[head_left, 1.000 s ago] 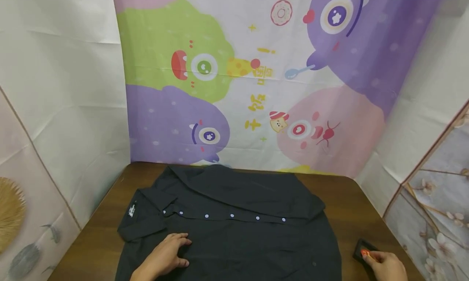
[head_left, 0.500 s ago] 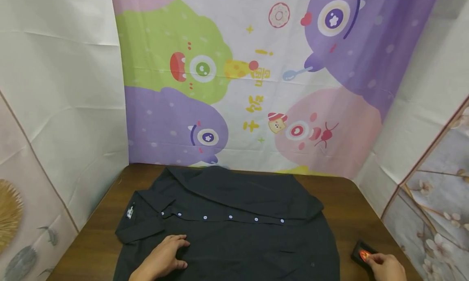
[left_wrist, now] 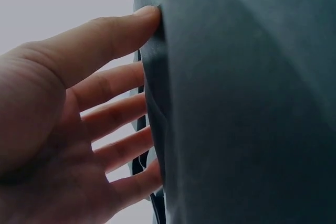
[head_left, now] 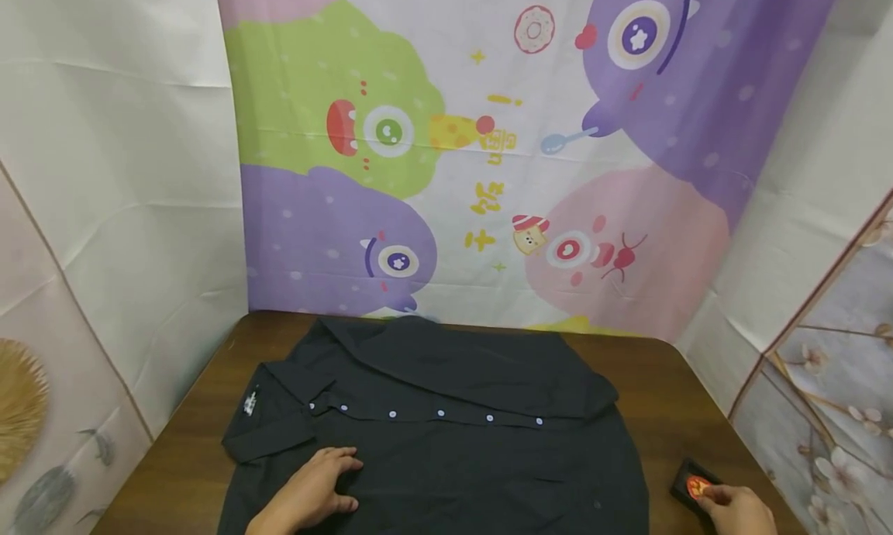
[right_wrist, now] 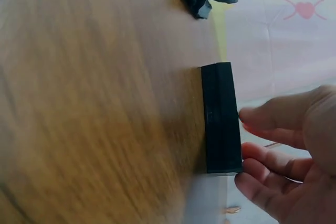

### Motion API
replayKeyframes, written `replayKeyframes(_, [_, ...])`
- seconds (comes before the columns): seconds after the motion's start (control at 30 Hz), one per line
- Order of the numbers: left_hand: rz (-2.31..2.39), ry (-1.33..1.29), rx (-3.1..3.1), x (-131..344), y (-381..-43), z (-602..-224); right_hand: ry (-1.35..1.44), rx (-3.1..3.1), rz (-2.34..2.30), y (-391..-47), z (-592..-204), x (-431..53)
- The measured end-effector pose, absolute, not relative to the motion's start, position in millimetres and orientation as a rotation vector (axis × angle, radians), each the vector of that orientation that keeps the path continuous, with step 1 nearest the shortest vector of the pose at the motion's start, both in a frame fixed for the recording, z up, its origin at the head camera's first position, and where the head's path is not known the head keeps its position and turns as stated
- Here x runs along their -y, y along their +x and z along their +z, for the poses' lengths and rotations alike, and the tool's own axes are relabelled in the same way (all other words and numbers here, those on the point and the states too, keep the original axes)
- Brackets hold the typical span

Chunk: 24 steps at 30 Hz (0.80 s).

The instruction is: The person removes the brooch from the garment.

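Observation:
A dark short-sleeved shirt (head_left: 446,465) with a row of pale buttons lies spread on the table, its upper part folded over. My left hand (head_left: 310,488) rests on it at the lower left with fingers spread; the left wrist view shows the thumb and fingertips against the dark cloth. Right of the shirt stands a small black box (head_left: 686,471). At its opening, the thumb and fingers of my right hand (head_left: 741,510) pinch a small oval red piece with yellow marks (head_left: 697,486). In the right wrist view, the black box (right_wrist: 223,119) sits upright on the wood, partly hiding that piece.
The brown wooden table (head_left: 663,380) ends at a cartoon-printed cloth (head_left: 474,287) behind it. White sheets (head_left: 160,287) hang on both sides. Bare wood separates the shirt from the black box.
The red piece has turned from tilted to flatter in the box's opening, showing more of its face. The right hand has barely shifted; the left hand and shirt stay put.

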<state>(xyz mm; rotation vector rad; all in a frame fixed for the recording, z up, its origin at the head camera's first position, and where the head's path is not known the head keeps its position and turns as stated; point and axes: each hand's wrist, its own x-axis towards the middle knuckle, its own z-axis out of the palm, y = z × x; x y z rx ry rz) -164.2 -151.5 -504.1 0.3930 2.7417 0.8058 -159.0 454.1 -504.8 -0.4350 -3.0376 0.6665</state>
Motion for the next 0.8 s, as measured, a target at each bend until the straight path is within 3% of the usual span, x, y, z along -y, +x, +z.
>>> replayKeyframes(0.8, [0.854, 0.439, -2.73, 153.3, -161.8, -501.9, -0.617, 3.061, 0.694, -157.9, -506.5, -455.7])
